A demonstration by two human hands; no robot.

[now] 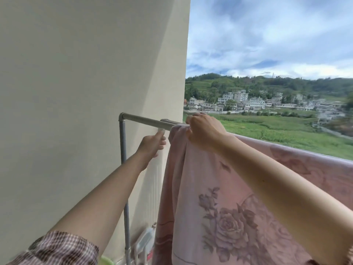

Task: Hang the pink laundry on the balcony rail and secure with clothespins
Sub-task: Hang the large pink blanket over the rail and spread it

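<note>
A pink sheet (219,197) with a rose print hangs over the grey metal rail (145,121) and spreads off to the right. My right hand (204,131) is closed on the sheet's top left corner, right at the rail. My left hand (152,144) is just left of that corner and below the rail. Its fingers pinch a small pale object, apparently a clothespin (160,131), which is blurred and touches the rail's underside. Both forearms reach forward from the bottom of the view.
A cream wall (76,92) fills the left side. The rail's vertical post (123,169) runs down beside it. White plastic items (145,241) and something green (105,262) lie at the post's foot. Beyond the rail are fields and a village.
</note>
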